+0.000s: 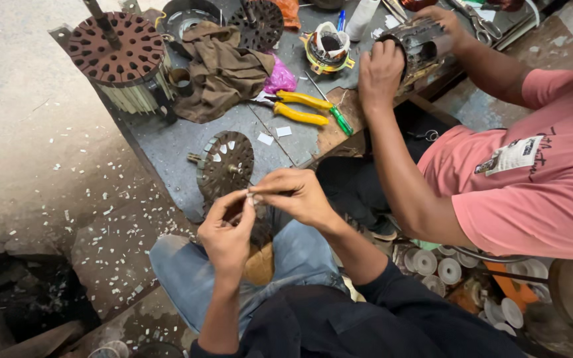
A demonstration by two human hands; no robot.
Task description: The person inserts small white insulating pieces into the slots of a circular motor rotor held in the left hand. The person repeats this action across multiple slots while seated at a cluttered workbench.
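Down by the person's knees, the left hand [227, 232] and the right hand [296, 195] meet fingertip to fingertip over a tiny white slip [251, 197], most likely a strip of insulating paper like the many white scraps [111, 252] littering the floor. Both grips are pressed together on it: thumb and forefinger of each hand pinch the slip from opposite ends, right in front of the slotted metal disc [225, 164] that stands on edge at the rim of the grey surface [167, 142].

I judge the slip to be featherlight, thin and easily creased, so it wants a fine fingertip pinch at its ends, not a full-hand hold; it would bend or flutter away if gripped loosely. The disc looks like the opposite: stiff, heavy laminated steel with a stub shaft, best taken by its rim or the shaft.

Further up the surface lie yellow-handled pliers [300, 108], a green-handled screwdriver [336, 114], a brown rag [223, 69] and a larger slotted core [117, 50]. A co-worker in a pink shirt [532, 172] holds a wound stator [422, 45] with 2 hands at the far corner, well apart from the pinched slip.
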